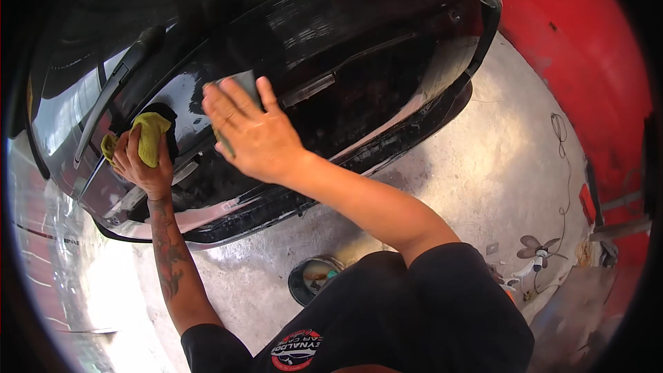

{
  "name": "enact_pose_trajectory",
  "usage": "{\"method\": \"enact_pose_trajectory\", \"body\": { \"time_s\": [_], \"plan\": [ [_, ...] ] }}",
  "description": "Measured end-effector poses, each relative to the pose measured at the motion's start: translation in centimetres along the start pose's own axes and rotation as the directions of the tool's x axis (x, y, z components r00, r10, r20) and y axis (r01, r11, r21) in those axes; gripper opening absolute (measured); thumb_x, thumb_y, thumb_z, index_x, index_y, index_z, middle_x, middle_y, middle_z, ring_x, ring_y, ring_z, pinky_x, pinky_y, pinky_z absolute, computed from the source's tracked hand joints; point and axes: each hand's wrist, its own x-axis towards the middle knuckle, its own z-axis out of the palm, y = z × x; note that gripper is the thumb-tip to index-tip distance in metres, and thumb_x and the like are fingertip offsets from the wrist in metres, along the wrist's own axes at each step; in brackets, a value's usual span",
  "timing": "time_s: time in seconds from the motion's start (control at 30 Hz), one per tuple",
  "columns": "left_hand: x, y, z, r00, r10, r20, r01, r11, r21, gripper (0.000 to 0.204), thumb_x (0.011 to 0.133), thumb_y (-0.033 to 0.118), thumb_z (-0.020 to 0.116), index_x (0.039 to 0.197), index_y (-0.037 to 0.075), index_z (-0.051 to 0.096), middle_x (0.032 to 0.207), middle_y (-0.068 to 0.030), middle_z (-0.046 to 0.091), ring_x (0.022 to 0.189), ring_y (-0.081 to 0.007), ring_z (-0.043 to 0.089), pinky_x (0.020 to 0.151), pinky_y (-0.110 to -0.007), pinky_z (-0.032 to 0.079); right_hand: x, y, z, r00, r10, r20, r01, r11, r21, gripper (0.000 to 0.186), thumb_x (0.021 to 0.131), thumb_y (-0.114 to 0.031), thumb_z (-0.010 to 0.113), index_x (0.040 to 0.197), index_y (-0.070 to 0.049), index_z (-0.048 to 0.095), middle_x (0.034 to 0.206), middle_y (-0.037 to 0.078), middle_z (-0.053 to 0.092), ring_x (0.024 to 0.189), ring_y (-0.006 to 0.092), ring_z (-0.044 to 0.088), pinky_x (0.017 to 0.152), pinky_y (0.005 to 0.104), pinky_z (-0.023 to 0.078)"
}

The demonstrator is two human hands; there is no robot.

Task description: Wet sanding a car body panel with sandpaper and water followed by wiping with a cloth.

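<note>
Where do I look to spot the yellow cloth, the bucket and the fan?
Yellow cloth (151,139): head view, on its bunched middle.
Bucket (297,283): head view, on the dark wall's left side.
Fan (540,253): head view, on its hub.

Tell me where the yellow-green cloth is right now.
The yellow-green cloth is left of centre in the head view, gripped in the left hand at the rear of the black car, beside the wiper.

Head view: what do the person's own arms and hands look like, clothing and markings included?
The left hand and right hand are ungloved. The sleeves are short and black. The left forearm carries dark tattoos; the right forearm shows none.
</note>
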Motion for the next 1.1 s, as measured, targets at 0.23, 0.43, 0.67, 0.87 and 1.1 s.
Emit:
{"method": "enact_pose_trajectory", "body": {
  "time_s": [0.23,0.43,0.67,0.87,1.1],
  "plan": [
    [-0.6,-1.2,-1.7,0.999,0.026,0.044,-0.026,1.0,0.0,0.057,0.076,0.026,0.084,0.127,0.017,0.062,0.118,-0.0073,0.059,0.11,-0.0318,0.056,0.095,-0.047,0.038,-0.3,7.3,-6.0,0.999,-0.005,0.041,0.013,0.981,-0.194,0.061,0.091,-0.034,0.061,0.147,-0.014,0.048,0.157,0.004,0.042,0.145,0.0225,0.036,0.116,0.0643,0.021],
    [0.6,0.3,-0.8,0.999,0.002,0.032,-0.004,0.998,0.061,0.058,0.077,0.027,0.084,0.129,0.019,0.06,0.118,-0.0068,0.058,0.11,-0.0323,0.056,0.095,-0.048,0.038,-0.3,9.8,-8.0,0.963,0.237,-0.127,-0.267,0.9,-0.344,0.065,0.095,-0.036,0.054,0.15,-0.003,0.04,0.161,0.014,0.032,0.148,0.0342,0.03,0.116,0.0621,0.023],
    [-0.2,-1.0,-1.9,0.994,0.029,0.107,-0.039,0.995,0.087,0.055,0.08,0.022,0.082,0.13,0.018,0.059,0.127,-0.0078,0.058,0.119,-0.035,0.054,0.1,-0.053,0.038,-0.9,12.8,-8.9,0.992,0.121,-0.034,-0.125,0.914,-0.386,0.065,0.097,-0.04,0.052,0.153,-0.012,0.037,0.162,0.006,0.033,0.148,0.0258,0.032,0.117,0.0619,0.021],
    [2.0,1.9,0.4,0.983,0.123,0.139,-0.126,0.992,0.01,0.043,0.086,0.017,0.076,0.125,0.014,0.059,0.138,-0.0053,0.059,0.121,-0.0349,0.057,0.105,-0.051,0.037,-1.3,25.0,-14.5,0.808,0.473,-0.351,-0.578,0.75,-0.322,0.067,0.102,-0.042,0.04,0.155,-0.002,0.03,0.164,0.014,0.025,0.151,0.0338,0.023,0.118,0.0623,0.018],
    [9.1,11.6,4.6,0.92,0.336,0.204,-0.311,0.939,-0.144,0.051,0.078,0.005,0.077,0.125,0.016,0.06,0.142,0.0036,0.059,0.131,-0.0211,0.055,0.11,-0.045,0.031,-2.1,24.9,-13.7,0.841,0.466,-0.275,-0.532,0.804,-0.264,0.068,0.102,-0.045,0.04,0.156,-0.007,0.028,0.165,0.01,0.022,0.152,0.0293,0.02,0.118,0.065,0.014]
  ]
}}
